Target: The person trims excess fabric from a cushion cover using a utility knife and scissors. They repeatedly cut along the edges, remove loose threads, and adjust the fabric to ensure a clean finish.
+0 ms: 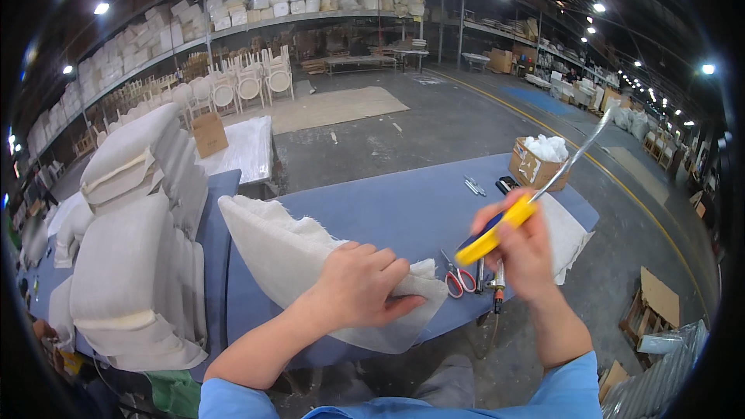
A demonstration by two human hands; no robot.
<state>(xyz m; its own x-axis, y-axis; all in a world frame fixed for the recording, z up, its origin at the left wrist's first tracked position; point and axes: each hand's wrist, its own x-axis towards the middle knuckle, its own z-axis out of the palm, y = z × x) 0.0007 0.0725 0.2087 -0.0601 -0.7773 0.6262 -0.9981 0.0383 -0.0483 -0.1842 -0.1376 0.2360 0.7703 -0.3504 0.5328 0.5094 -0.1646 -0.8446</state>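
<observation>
A curved piece covered in off-white fabric [272, 252], with a frayed upper edge, lies on the blue-topped table [372, 202]. My left hand [361, 283] is closed over its right part, fingers curled on the cloth and thumb along the near side. Raised above the table, my right hand [520, 244] grips a screwdriver [485, 244] by its yellow-and-blue handle. Its long metal shaft points up and to the right, clear of the fabric. Red-handled scissors [460, 279] lie between my hands. Beside them is a tool with a hose [498, 287], partly hidden by my right hand.
Stacked fabric-covered pieces [124, 264] stand at the left. A cardboard box with white stuffing [539, 163] sits at the table's far right, near small metal tools [474, 185] and a pale cloth [566, 233]. Another person's hand [44, 330] shows at the left rim.
</observation>
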